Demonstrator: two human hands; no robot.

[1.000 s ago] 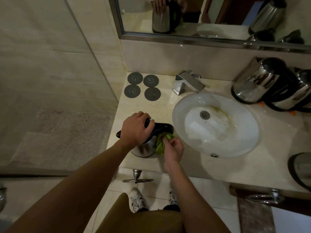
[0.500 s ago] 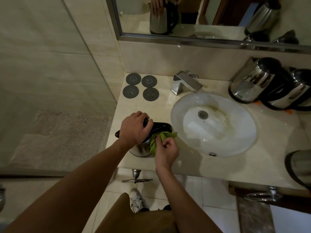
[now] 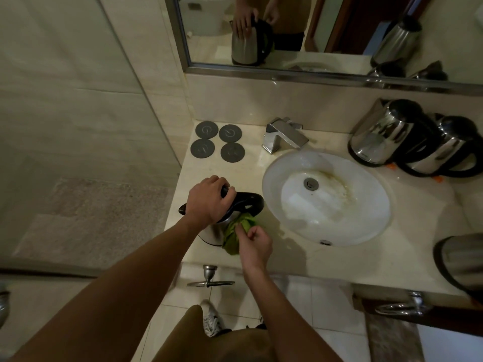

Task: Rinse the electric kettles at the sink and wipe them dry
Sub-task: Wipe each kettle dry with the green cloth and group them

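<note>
A steel electric kettle (image 3: 212, 231) with a black lid and handle stands on the beige counter (image 3: 287, 259), left of the white sink (image 3: 326, 197). My left hand (image 3: 207, 198) grips its top from above. My right hand (image 3: 254, 242) pinches a green cloth (image 3: 235, 232) against the kettle's near right side. Two more steel kettles (image 3: 384, 134) (image 3: 449, 150) stand at the back right. Part of another kettle (image 3: 460, 265) shows at the right edge.
Several round grey kettle bases (image 3: 218, 145) lie at the counter's back left. A chrome tap (image 3: 283, 135) stands behind the sink. A mirror (image 3: 313, 32) hangs above. A glass shower screen (image 3: 78, 126) stands to the left. Towel hooks (image 3: 209, 276) hang under the counter's front edge.
My right hand has slid the green cloth down the kettle's side toward its base. My left hand keeps its grip on the top.
</note>
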